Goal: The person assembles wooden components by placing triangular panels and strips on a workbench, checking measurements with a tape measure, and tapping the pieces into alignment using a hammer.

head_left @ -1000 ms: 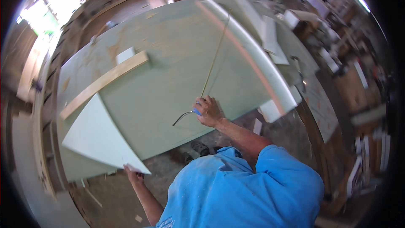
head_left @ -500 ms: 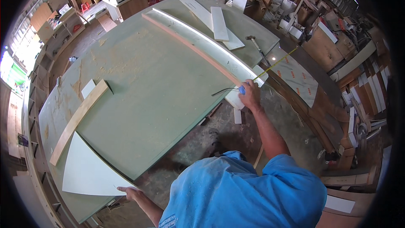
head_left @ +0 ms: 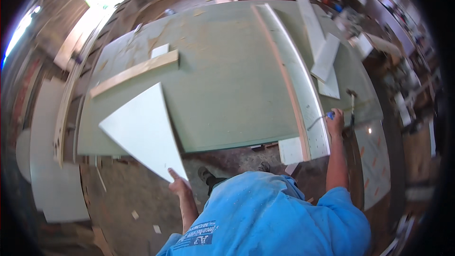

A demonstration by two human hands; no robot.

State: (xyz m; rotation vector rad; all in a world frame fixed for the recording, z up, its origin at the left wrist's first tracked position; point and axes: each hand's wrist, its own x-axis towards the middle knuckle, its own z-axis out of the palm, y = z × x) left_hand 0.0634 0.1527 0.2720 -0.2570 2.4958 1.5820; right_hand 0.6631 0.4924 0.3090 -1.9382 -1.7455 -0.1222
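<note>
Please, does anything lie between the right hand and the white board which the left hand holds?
Yes. A long white piece and a brown strip lie on the table between the right hand and the white board. The left hand touches the white board directly.

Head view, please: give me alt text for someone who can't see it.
A person in blue pinches a white triangular panel in the left grip, at a green worktable; the right grip holds a small blue object.
</note>
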